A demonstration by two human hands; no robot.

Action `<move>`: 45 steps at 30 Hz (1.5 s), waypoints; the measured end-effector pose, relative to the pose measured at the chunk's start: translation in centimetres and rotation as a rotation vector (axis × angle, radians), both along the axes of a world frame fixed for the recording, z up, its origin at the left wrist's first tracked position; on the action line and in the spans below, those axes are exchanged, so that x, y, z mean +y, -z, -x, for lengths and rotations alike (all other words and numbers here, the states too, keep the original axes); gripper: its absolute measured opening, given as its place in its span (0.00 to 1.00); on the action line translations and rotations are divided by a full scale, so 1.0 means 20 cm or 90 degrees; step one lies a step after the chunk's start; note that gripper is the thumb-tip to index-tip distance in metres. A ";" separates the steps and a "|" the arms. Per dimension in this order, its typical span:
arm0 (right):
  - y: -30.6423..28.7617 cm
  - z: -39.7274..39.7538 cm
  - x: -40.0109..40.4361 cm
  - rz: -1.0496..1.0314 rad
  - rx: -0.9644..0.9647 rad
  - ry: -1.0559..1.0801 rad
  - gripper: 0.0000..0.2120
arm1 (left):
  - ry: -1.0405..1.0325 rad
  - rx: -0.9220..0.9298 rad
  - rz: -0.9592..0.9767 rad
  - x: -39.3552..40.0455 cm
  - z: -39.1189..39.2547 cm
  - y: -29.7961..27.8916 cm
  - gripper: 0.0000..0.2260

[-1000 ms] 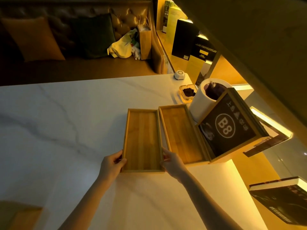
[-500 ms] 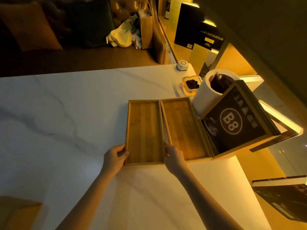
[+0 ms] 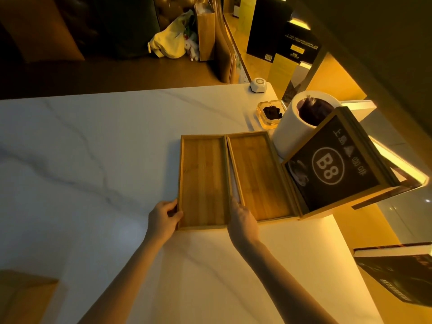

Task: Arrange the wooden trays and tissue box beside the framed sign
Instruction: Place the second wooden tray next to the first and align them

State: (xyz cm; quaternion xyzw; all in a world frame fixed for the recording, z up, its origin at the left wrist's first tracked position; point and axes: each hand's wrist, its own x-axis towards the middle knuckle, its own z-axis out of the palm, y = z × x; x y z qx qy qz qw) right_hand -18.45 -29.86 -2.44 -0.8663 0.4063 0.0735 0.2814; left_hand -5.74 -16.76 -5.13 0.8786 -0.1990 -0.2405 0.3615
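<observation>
On the marble tabletop (image 3: 93,148), beside the framed B8 sign (image 3: 332,167), I judge I'm squaring the left wooden tray (image 3: 203,181) against the right wooden tray (image 3: 257,174), with the cylindrical white tissue box (image 3: 289,134) standing behind the sign. Next comes a small sideways nudge to close the narrow gap. My left hand (image 3: 163,218) pinches the tray's near-left corner with a loosely curled grip, and my right hand (image 3: 242,220) presses its near-right edge, fingers nearly flat.
</observation>
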 end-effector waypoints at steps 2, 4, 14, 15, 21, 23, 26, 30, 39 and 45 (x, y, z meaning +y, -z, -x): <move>0.00 0.01 0.00 -0.006 0.002 -0.018 0.22 | 0.011 -0.010 -0.012 0.00 0.00 0.00 0.18; -0.01 0.02 0.01 -0.014 -0.023 -0.011 0.20 | 0.029 -0.013 -0.028 0.00 0.00 -0.01 0.19; 0.16 0.27 0.23 0.138 -0.099 -0.136 0.25 | 0.185 -0.212 -0.119 0.16 0.20 0.08 0.25; 0.19 0.29 0.24 0.130 -0.073 -0.154 0.26 | 0.193 -0.201 -0.120 0.17 0.20 0.09 0.25; 0.24 0.36 0.24 0.141 -0.051 -0.183 0.27 | 0.204 -0.231 -0.125 0.17 0.22 0.10 0.24; 0.24 0.37 0.24 0.142 -0.058 -0.179 0.27 | 0.206 -0.235 -0.134 0.17 0.22 0.10 0.24; 0.24 0.37 0.24 0.143 -0.052 -0.175 0.27 | 0.207 -0.230 -0.143 0.16 0.24 0.10 0.25; 0.24 0.40 0.21 0.151 -0.030 -0.177 0.28 | 0.210 -0.214 -0.149 0.16 0.27 0.10 0.26; 0.25 0.44 0.15 0.160 -0.013 -0.207 0.27 | 0.205 -0.208 -0.156 0.13 0.33 0.10 0.27; 0.26 0.46 0.13 0.151 -0.003 -0.202 0.27 | 0.206 -0.204 -0.153 0.12 0.36 0.11 0.28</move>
